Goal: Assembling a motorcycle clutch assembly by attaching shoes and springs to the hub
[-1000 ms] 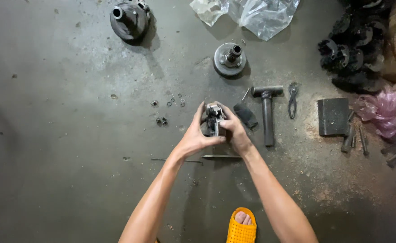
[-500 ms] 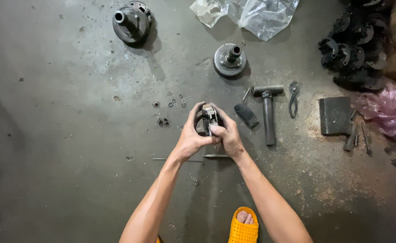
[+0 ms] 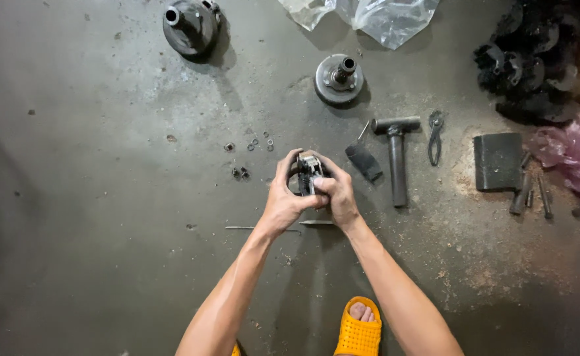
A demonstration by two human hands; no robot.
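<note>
Small metal assembly (image 3: 308, 173), dark with a pale top, held up over the concrete floor (image 3: 92, 198), dead centre of the head view. Was gripped from both sides: left hand (image 3: 288, 198) wrapped round its left flank with fingers curled over the top, right hand (image 3: 337, 194) clenched on its right flank, thumb pressed against the front. Both hands closed on it, neither one free.

Looked like work in the middle, not at the end. Loose nuts and washers (image 3: 260, 142) lay scattered on the floor just beyond the hands, unfitted. Round flanged hub (image 3: 339, 79) stood apart farther up, and a bigger dark housing (image 3: 191, 26) sat well off near the top edge, neither one joined to anything. Hammer (image 3: 395, 158) and pliers (image 3: 435, 135) lay to the right, untouched, with a short dark piece (image 3: 364, 161) just beside the right hand. Thin metal rod (image 3: 263, 229) lay flat under the wrists.

Could not tell what exactly the fingers were doing to the piece; too small and mostly covered. Plenty left lying about, judged from the parts on the ground.
</note>
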